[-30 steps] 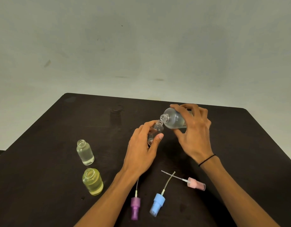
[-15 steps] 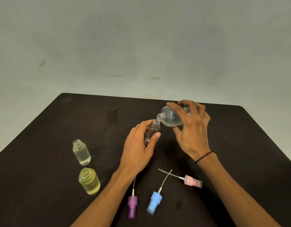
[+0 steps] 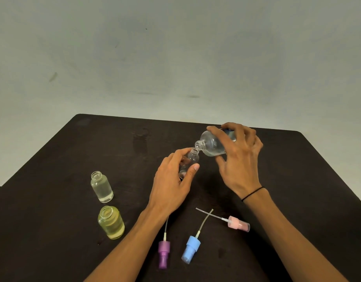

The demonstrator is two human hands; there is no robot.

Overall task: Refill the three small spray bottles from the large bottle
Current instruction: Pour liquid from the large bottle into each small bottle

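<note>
No writing can be read. Above the dark matte table (image 3: 73, 220), the large bottle (image 3: 211, 146), clear and rounded, is gripped tilted by the right hand (image 3: 239, 159); its threaded mouth touches the small clear bottle (image 3: 190, 161) pinched in the left hand (image 3: 171, 186).

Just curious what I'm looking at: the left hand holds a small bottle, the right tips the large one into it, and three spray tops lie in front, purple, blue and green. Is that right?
Nearly. In the head view the third spray top is pink, not green; the purple and blue ones are as you say.
</note>
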